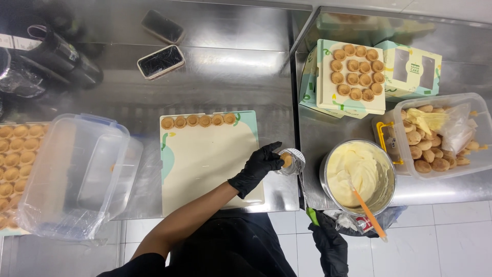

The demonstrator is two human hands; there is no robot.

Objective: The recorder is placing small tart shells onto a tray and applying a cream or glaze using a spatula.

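**Gloved hand on tart shell at the small foil cup, steel bench**

While the head camera looks straight down, far left shows a tray of small tart shells (13,164), rows running off the edge. Just beside it, partly over it, an empty clear plastic tub (77,174) lying tilted. Upper left: dark bottles (61,56); further right, two phones (161,61) face up on the steel table (230,82).

Centre: pale flat box lid (205,159) with six tart shells in a row (197,121) along its far edge, the remainder of it bare.

Left hand (259,166), black glove, reaches across the lid's right edge. Fingertips pinched together on a single tart shell (286,160), which sits in or right at a small foil cup (292,161); cannot tell which.

Right of the table seam: steel bowl of pale cream (356,177), orange-handled spatula (366,208) standing in it. Behind, a box topped with twelve shells (356,72). Far right, clear tub of round pastries (435,143).

Right hand (330,246), gloved, low at the frame's bottom, near a crumpled plastic bag (353,221) beneath the bowl's edge; fingers curled, grip not readable.
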